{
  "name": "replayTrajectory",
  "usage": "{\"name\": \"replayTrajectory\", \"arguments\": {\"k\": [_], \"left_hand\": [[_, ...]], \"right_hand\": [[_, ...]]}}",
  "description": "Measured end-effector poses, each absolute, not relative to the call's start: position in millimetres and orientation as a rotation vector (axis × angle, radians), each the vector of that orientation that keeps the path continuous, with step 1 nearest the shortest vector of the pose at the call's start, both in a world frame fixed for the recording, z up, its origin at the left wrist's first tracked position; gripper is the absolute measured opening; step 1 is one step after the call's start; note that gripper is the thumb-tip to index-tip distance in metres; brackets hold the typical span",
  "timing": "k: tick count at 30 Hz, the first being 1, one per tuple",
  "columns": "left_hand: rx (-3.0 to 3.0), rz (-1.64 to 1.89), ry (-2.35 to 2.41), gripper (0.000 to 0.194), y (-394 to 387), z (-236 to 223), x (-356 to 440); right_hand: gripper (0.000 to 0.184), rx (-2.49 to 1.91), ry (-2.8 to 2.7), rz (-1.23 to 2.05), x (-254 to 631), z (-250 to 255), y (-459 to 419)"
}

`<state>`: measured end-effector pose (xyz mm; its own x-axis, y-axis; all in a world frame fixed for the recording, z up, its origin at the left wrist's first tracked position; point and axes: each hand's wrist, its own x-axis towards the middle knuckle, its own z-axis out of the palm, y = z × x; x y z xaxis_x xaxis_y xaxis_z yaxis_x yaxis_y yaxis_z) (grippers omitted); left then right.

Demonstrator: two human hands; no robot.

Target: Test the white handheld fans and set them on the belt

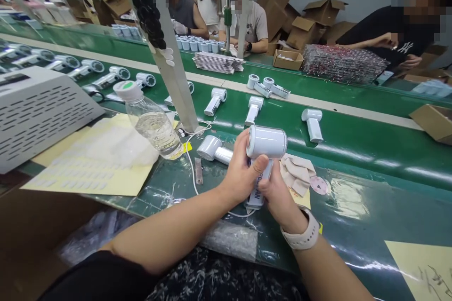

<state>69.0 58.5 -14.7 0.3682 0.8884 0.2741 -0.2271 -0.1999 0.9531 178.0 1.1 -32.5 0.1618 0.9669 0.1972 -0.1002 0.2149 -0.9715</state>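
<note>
Both hands grip one white handheld fan, its round head up and its lettered handle pointing down toward me. My left hand wraps the neck just below the head, thumb across the front. Lower down, my right hand closes round the handle, with a pale watch on that wrist. A white cable runs to the bottom of the handle. Another white handheld fan lies on the green table left of my hands. Beige folded cloth rests just to the right.
A clear bottle leans beside the metal post. Sticker sheets and a vented grey box occupy the left. More fans lie on the green conveyor belt. Co-workers sit opposite, near cardboard boxes.
</note>
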Motion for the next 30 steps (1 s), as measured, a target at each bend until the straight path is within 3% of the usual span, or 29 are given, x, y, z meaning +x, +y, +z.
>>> {"name": "replayTrajectory", "arguments": {"k": [4, 7, 10, 21, 30], "left_hand": [[1.406, 0.899, 0.468, 0.083, 69.5, -8.6, 58.9], [1.337, 0.643, 0.365, 0.09, 73.9, -3.7, 53.7], [1.319, 0.672, 0.387, 0.103, 71.0, -3.9, 55.8], [1.251, 0.705, 0.429, 0.113, 71.4, -8.7, 59.5], [1.225, 0.652, 0.425, 0.109, 76.2, -10.5, 61.0]], "right_hand": [[0.056, -0.978, -0.864, 1.265, 182.3, -26.5, -2.9], [0.052, -0.85, -0.725, 1.392, 194.9, -18.1, -6.0], [0.047, -0.825, -0.721, 1.343, 199.2, -13.8, -7.7], [0.046, -0.873, -0.749, 1.32, 190.7, -19.6, -7.7], [0.047, -0.888, -0.706, 1.317, 186.6, -22.6, -6.1]]}}
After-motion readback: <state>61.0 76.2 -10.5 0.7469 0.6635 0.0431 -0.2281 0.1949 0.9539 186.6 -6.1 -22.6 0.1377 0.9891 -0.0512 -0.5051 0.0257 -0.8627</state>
